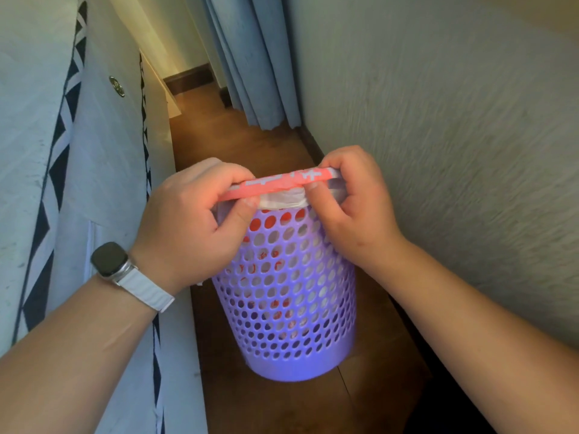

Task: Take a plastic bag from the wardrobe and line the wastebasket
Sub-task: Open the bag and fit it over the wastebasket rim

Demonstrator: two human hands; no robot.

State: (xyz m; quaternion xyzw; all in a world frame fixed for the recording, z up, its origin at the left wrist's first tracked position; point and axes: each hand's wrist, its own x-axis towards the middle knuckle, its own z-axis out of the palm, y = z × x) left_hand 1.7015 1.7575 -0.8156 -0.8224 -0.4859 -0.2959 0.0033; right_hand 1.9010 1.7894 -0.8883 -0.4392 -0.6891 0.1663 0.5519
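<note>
Blue curtain, textured wall, wooden floor.

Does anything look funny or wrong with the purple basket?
Nothing looks broken or spilled. The purple wastebasket stands upright on the wooden floor. The left hand and right hand are pinching the red and white plastic bag at its rim, and the bag shows through the holes. It just looks half finished.
</note>
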